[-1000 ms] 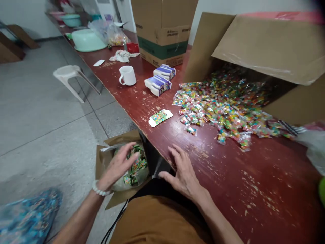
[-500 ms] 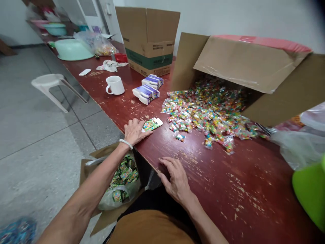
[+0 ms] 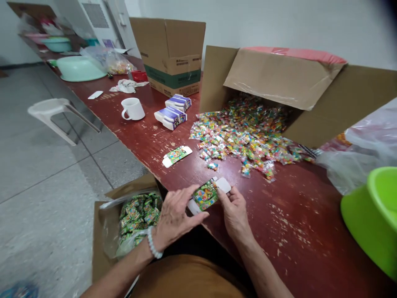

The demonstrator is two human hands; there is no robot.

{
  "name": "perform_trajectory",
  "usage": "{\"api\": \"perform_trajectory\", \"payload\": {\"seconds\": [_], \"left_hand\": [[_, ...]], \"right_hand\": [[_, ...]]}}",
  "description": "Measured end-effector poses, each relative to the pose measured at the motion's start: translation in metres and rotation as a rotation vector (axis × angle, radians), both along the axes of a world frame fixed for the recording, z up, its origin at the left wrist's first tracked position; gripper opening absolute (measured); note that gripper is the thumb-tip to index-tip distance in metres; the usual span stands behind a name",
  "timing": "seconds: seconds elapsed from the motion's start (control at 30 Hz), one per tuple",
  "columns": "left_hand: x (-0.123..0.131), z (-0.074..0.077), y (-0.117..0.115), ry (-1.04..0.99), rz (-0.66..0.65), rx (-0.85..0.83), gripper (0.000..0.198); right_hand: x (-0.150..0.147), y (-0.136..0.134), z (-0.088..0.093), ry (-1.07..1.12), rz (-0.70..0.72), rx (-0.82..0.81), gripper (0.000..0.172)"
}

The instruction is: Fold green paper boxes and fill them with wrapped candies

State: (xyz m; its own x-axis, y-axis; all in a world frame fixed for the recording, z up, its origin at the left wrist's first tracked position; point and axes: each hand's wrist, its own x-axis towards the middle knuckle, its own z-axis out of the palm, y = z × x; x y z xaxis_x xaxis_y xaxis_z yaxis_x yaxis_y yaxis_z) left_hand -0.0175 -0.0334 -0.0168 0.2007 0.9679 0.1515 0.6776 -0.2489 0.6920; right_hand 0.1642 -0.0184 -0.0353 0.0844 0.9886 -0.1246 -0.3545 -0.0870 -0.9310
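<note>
Between my two hands, over the table's front edge, is a small green printed carton (image 3: pixel 205 195) with white end flaps spread. My left hand (image 3: pixel 178 211) has its fingers at the carton's left end, thumb below it. The right end is pinched by my right hand (image 3: pixel 234 207), thumb on top near the white flap. Another flat green carton (image 3: pixel 177 155) lies on the red table beyond my left hand. A heap of small clear packets of colourful candy (image 3: pixel 248 142) spills from a cardboard box (image 3: pixel 273 78) lying on its side.
Below the edge at left, an open box (image 3: pixel 99 244) holds many green packs. Farther back are a white mug (image 3: pixel 133 109), purple-white cartons (image 3: pixel 171 117) and an upright cardboard box (image 3: pixel 173 62). A green basin (image 3: pixel 362 215) is at right, a white stool (image 3: pixel 51 108) on the floor.
My left hand has moved from the carton on the table towards my right hand. A green carton is now held between both hands; the other lies on the table. The view has shifted slightly.
</note>
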Motion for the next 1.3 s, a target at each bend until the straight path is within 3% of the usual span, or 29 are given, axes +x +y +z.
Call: {"api": "perform_trajectory", "payload": {"seconds": [0.07,0.17,0.27,0.37,0.5,0.73,0.83,0.9,0.97,1.03,1.1,1.3], "left_hand": [[0.004,0.005,-0.006,-0.375,-0.050,-0.388,0.063],[0.010,0.014,-0.005,-0.875,-0.309,-0.946,0.059],[0.017,0.013,-0.004,-1.157,-0.519,-1.148,0.057],[0.023,0.007,-0.007,-1.256,-0.538,-1.134,0.053],[0.024,0.007,-0.009,-1.198,-0.529,-1.036,0.059],[0.028,0.016,-0.007,-1.127,-0.441,-0.984,0.053],[0.030,0.020,-0.006,-1.099,-0.421,-0.912,0.060],[0.030,0.021,-0.006,-1.086,-0.421,-0.907,0.067],[0.028,0.019,-0.006,-1.042,-0.441,-0.933,0.070],[0.025,0.017,-0.006,-0.948,-0.470,-0.942,0.066],[0.023,0.015,-0.006,-0.826,-0.501,-0.926,0.060],[0.021,0.019,-0.004,-0.703,-0.589,-0.934,0.065]], "right_hand": [[0.009,-0.002,0.005,-0.020,0.042,0.015,0.036],[0.014,-0.010,0.014,-0.008,0.190,0.041,0.035],[0.010,-0.019,0.022,0.049,0.320,0.020,0.038],[0.007,-0.026,0.028,0.134,0.415,-0.040,0.056],[0.010,-0.029,0.031,0.154,0.467,-0.047,0.076],[0.008,-0.031,0.031,0.157,0.507,-0.027,0.067],[0.006,-0.034,0.028,-0.088,0.314,0.115,0.064],[0.007,-0.035,0.030,-0.411,0.047,0.289,0.061],[0.011,-0.035,0.035,-0.747,-0.089,0.461,0.048],[0.017,-0.034,0.043,-0.954,-0.009,0.569,0.033],[0.023,-0.031,0.049,-1.021,0.136,0.606,0.024],[0.037,-0.029,0.052,-0.906,0.337,0.482,0.007]]}}
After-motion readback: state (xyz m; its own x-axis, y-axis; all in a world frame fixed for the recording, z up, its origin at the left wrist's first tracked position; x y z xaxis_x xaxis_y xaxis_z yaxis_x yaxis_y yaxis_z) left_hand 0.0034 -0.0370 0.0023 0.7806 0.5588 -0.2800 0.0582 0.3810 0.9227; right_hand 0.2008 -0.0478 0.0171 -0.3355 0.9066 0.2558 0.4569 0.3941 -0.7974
